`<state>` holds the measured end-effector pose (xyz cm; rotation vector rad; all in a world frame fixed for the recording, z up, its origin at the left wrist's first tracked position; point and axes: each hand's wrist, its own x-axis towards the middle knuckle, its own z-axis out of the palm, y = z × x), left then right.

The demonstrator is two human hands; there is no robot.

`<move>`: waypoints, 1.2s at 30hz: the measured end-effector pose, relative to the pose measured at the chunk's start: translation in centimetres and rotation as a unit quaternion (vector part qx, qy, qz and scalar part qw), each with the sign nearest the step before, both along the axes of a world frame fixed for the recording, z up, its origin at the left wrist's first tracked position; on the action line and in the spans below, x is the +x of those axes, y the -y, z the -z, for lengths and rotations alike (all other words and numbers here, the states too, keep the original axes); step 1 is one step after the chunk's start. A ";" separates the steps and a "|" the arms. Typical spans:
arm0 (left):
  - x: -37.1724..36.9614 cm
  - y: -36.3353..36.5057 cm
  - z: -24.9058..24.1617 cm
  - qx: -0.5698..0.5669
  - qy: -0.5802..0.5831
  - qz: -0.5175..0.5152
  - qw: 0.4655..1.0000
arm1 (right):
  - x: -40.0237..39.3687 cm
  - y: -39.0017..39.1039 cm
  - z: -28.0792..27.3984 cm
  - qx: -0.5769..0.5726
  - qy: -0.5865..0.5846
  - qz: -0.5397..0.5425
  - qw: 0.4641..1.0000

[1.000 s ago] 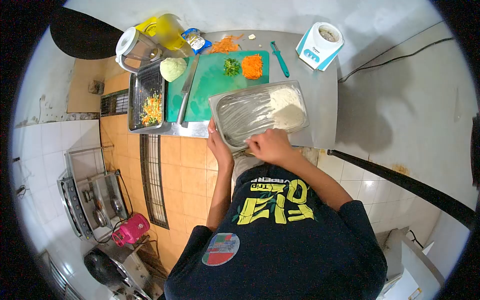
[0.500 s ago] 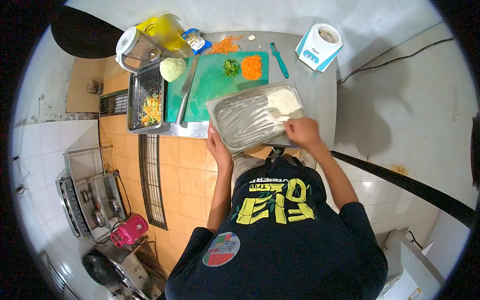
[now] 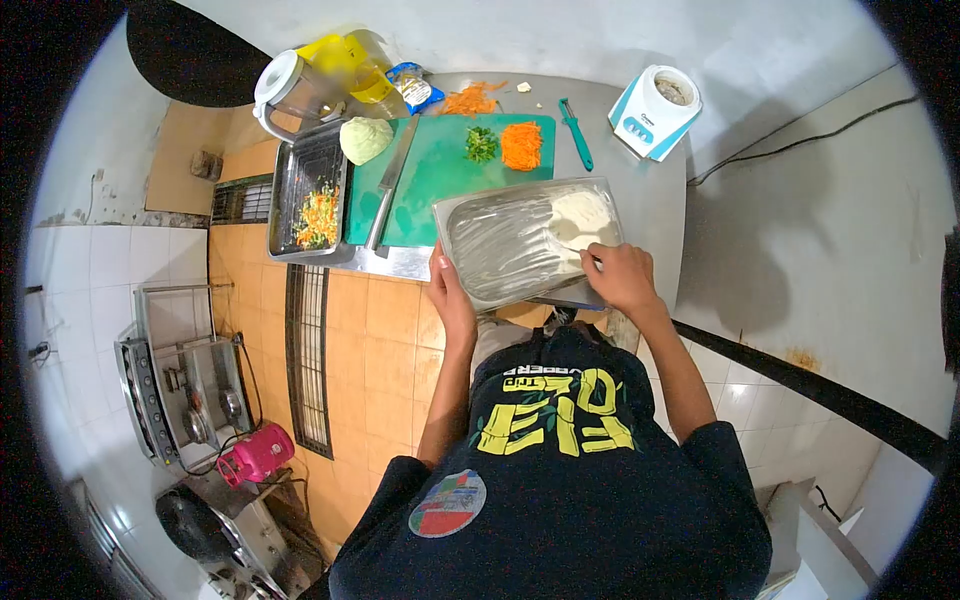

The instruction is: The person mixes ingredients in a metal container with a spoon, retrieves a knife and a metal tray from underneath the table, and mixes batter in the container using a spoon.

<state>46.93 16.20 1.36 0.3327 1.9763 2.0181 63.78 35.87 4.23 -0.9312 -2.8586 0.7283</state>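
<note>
My left hand (image 3: 453,292) grips the near left corner of a rectangular metal pan (image 3: 470,290), which sits tilted at the table's front edge. White creamy mixture (image 3: 585,215) is heaped at the pan's right end, and thin streaks of it coat the rest of the bottom. My right hand (image 3: 622,276) is closed over the pan's right side, around the handle of a spoon (image 3: 572,246) whose head lies in the mixture. Beyond the pan is a green cutting board (image 3: 430,175) with grated carrot (image 3: 521,146), chopped green herbs (image 3: 481,144) and a knife (image 3: 392,180).
A dark tray (image 3: 285,235) with mixed chopped vegetables (image 3: 318,217) stands left of the board, beside half a cabbage (image 3: 365,140). A blender jug (image 3: 290,90), a teal peeler (image 3: 576,135), carrot peelings (image 3: 470,98) and a blender base (image 3: 655,112) are along the back.
My right hand and the spoon have shifted within the pan, and the mixture's edge looks different. The whole view has moved slightly. My left hand keeps its hold on the pan.
</note>
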 end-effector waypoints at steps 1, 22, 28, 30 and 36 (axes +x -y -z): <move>0.0 0.1 0.2 -0.010 -0.011 0.000 1.000 | 0.1 0.2 -0.8 0.006 -0.004 0.005 1.000; 0.2 -0.3 -0.8 0.025 0.019 0.006 0.999 | -0.1 3.2 2.9 0.048 -0.051 -0.094 0.993; 1.2 -0.1 -1.3 0.005 0.010 -0.004 1.000 | 1.3 0.3 1.2 0.043 -0.054 -0.032 0.997; 0.9 0.2 -0.5 -0.010 -0.013 -0.003 1.000 | 0.4 2.5 0.8 0.000 -0.073 -0.053 0.996; 0.6 0.1 -1.2 -0.007 0.002 0.000 1.000 | 0.9 -0.5 1.9 -0.034 -0.056 0.056 0.996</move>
